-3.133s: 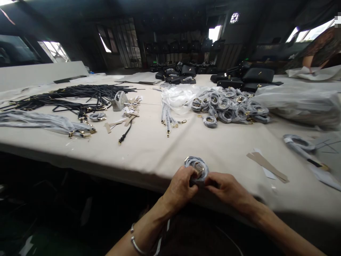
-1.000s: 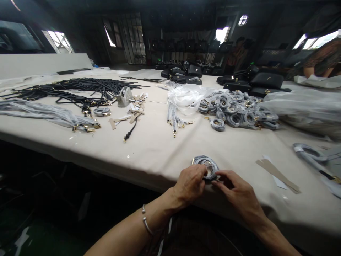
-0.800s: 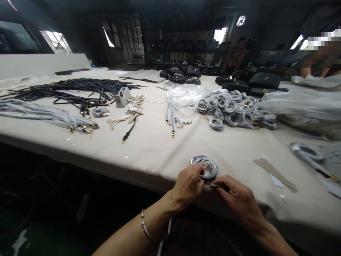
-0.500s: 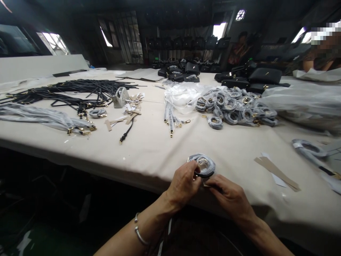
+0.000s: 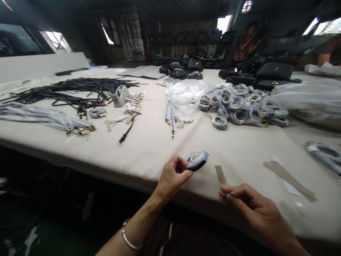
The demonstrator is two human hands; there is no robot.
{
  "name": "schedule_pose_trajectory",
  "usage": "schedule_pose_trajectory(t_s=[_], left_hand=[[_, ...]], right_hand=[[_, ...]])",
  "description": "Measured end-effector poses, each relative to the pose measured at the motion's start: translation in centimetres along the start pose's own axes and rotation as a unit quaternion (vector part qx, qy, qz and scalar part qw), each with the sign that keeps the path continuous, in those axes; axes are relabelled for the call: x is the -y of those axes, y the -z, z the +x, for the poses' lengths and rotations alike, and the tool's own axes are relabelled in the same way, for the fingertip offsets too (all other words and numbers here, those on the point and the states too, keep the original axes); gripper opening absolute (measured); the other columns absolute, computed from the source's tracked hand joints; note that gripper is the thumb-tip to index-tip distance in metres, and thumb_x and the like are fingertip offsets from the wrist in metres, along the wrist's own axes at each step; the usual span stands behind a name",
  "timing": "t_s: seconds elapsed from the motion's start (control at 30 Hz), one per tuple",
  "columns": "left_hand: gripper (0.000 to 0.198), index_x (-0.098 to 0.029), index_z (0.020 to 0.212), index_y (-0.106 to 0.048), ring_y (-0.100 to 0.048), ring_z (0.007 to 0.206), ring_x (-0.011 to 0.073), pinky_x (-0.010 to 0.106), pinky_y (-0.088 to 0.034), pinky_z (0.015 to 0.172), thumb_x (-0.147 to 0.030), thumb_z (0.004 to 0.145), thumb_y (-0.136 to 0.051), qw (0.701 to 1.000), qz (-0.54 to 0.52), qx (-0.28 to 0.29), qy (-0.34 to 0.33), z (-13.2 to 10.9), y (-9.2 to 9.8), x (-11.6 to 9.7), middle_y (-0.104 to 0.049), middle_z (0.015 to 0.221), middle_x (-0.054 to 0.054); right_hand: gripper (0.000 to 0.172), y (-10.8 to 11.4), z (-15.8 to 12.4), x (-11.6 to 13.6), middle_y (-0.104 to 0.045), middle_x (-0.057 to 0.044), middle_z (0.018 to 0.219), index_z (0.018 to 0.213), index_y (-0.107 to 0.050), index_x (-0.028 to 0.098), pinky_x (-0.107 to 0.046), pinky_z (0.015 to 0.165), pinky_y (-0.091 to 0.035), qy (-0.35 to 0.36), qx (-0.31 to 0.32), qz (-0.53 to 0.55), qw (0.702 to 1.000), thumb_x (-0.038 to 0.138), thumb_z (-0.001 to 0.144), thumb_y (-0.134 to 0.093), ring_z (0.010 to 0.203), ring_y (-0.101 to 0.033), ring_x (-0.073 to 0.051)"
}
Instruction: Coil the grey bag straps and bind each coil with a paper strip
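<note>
Legible text: none.
Paper strip (image 5: 220,174), near edge of table (image 5: 149,149): face plain, no print readable.
Bags (image 5: 274,71), far edge: metal fittings too small to read.

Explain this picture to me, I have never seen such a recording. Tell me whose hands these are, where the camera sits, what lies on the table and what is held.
There is no machine here. A person wears one camera on the head, looking forward and down, so the two bare hands at the bottom are that person's own. The left hand pinches a coiled black strap wrapped in grey film near the front edge of the beige cloth-covered table. The right hand holds a tan paper strip by its near end. Farther off lie a pile of similar wrapped coils, loose black straps and black handbags.
</note>
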State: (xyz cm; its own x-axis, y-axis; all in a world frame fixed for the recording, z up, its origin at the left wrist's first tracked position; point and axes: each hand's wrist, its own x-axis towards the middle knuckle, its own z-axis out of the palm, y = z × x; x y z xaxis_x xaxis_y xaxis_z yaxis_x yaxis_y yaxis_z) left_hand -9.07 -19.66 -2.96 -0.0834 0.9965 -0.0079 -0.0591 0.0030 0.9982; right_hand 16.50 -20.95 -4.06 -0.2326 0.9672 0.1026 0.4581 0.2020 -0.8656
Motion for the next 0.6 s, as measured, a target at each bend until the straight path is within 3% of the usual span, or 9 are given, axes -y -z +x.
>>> schedule_pose_trajectory(t_s=[0.17, 0.37, 0.6], left_hand=[[0.029, -0.017, 0.075, -0.052, -0.055, 0.073, 0.0096, 0.02, -0.041, 0.064, -0.019, 0.063, -0.078, 0.994, -0.104, -0.013, 0.026, 0.5, 0.5, 0.6, -0.063, 0.089, 0.0], [0.034, -0.016, 0.075, -0.05, -0.05, 0.062, 0.0068, 0.018, -0.041, 0.055, -0.017, 0.059, -0.08, 0.982, -0.179, -0.023, 0.063, 1.0, 1.3, 0.8, -0.062, 0.084, -0.001], [0.035, -0.016, 0.076, -0.051, -0.052, 0.061, 0.0073, 0.018, -0.043, 0.054, -0.018, 0.06, -0.082, 0.982, -0.181, -0.011, 0.046, 1.0, 1.5, 1.2, -0.063, 0.082, 0.0]], right_hand=[[0.011, -1.5, 0.4, 1.8, -0.076, -0.002, 0.086, 0.081, -0.062, 0.024, -0.021, 0.07, -0.058, 0.117, 0.102, -0.036, 0.987, 0.026, 0.09, -0.057, 0.078, -0.073, -0.017], [0.011, -3.1, 2.6, 3.5, -0.073, -0.001, 0.084, 0.085, -0.06, 0.024, -0.023, 0.068, -0.053, 0.131, 0.106, -0.054, 0.984, 0.025, 0.093, -0.053, 0.076, -0.069, -0.015], [0.008, -3.5, 4.5, 3.7, -0.072, -0.001, 0.084, 0.088, -0.059, 0.023, -0.025, 0.072, -0.049, 0.129, 0.145, -0.067, 0.979, 0.021, 0.092, -0.053, 0.078, -0.067, -0.016]])
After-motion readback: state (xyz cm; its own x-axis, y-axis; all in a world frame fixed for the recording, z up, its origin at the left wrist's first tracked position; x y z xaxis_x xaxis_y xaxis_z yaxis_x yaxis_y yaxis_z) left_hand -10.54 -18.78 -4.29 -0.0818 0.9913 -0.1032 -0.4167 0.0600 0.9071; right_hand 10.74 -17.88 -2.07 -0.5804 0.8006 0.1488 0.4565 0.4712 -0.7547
